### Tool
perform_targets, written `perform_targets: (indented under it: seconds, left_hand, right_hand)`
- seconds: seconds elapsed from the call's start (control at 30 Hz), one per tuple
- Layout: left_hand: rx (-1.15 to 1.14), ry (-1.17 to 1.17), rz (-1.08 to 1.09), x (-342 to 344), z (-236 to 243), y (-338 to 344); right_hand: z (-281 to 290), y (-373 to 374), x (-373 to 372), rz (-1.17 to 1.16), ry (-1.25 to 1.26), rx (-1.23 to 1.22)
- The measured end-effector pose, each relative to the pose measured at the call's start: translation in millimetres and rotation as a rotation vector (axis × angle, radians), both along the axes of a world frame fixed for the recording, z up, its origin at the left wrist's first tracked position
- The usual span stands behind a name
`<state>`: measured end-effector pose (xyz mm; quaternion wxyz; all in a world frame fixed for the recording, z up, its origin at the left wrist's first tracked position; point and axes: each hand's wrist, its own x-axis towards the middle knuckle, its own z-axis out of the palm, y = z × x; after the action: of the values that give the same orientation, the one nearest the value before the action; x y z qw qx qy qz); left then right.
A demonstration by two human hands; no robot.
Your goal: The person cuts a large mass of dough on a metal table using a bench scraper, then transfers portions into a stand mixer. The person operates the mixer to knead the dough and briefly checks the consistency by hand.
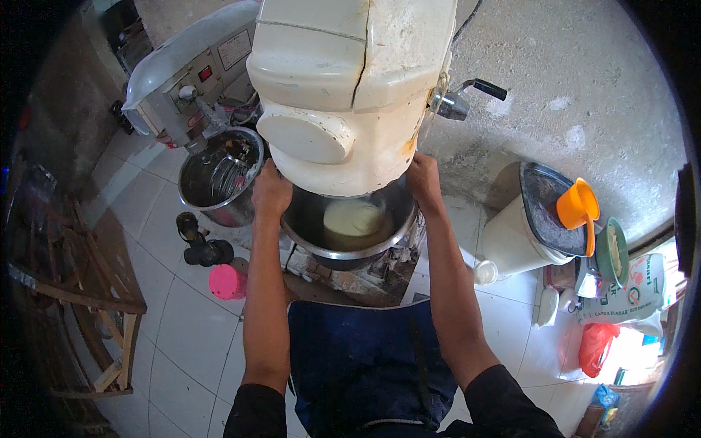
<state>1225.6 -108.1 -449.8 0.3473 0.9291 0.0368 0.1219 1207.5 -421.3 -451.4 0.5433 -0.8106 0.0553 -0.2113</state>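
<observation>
A large cream-coloured stand mixer (314, 95) with a cracked, rust-stained cover stands in front of me. Under its head is a metal mixing bowl (321, 252), with pale dough or batter (354, 219) in the bottom. My left hand (272, 191) is closed at the bowl's left side, by the rim. On the opposite side my right hand (423, 181) grips the bowl too, its fingertips partly hidden behind the mixer head. The mixer's tool is hidden by the head.
At the left, a second mixer (175, 80) stands over a steel bowl (234, 208) holding a wire whisk (230, 175). A pink cup (227, 282) is on the tiled floor. To the right are a white bucket (515, 233), an orange dipper (577, 204) and a green basin (612, 252).
</observation>
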Motion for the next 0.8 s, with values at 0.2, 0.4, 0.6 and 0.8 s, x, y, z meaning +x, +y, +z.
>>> perform_targets:
  seconds: [0.2, 0.4, 0.6, 0.8]
  left_hand:
    - [0.011, 0.073, 0.023, 1, -1, 2]
    - [-0.065, -0.074, -0.047, 14, -20, 7]
    - [-0.040, -0.114, 0.038, -3, -3, -4]
    - [-0.043, 0.006, 0.103, -16, 21, -14]
  right_hand:
    - [4, 2, -3, -0.014, 0.058, -0.014]
    - [-9, -5, 4, 0.017, -0.029, -0.028]
    - [-4, -5, -4, 0.081, 0.034, 0.123]
    - [5, -3, -7, 0.047, 0.026, -0.049]
